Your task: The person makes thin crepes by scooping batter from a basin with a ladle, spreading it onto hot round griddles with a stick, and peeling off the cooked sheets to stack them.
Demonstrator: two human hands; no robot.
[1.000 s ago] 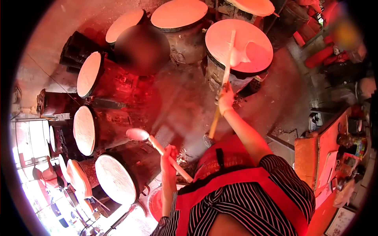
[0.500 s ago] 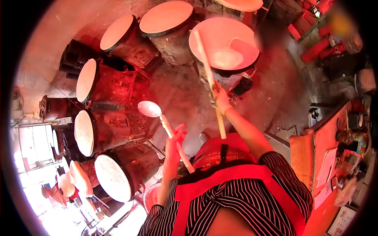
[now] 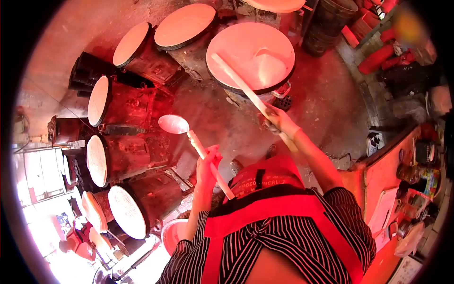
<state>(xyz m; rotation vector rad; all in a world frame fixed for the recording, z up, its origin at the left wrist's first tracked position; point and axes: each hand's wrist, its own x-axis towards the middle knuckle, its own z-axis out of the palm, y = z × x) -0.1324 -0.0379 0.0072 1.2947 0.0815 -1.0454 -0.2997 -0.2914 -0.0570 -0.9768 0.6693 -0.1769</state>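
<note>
My right hand (image 3: pixel 282 122) is wrapped round a long wooden stick (image 3: pixel 235 78). Its far end lies over the wide vat of pale liquid (image 3: pixel 224 40), apparently touching the surface. A smooth ripple shows in the liquid right of the stick. My left hand (image 3: pixel 207 166) grips a ladle (image 3: pixel 174 124) by its wooden handle, below and left of that vat. The ladle's bowl points up and away from me, over the floor, with pale residue on it. Red light tints everything, so true colours are uncertain.
More round-topped vats stand in an arc on the left, among them one at the back (image 3: pixel 187 26) and one nearer (image 3: pixel 127 212). A red bucket (image 3: pixel 174 234) is by my left arm. On my right, a table (image 3: pixel 383 199) carries jars and a board. A dark barrel (image 3: pixel 326 26) stands behind.
The vats sit further left in view. My right hand has come down and right, and the stick leans more to the left. The ladle stays in my left hand, slightly higher and further left.
</note>
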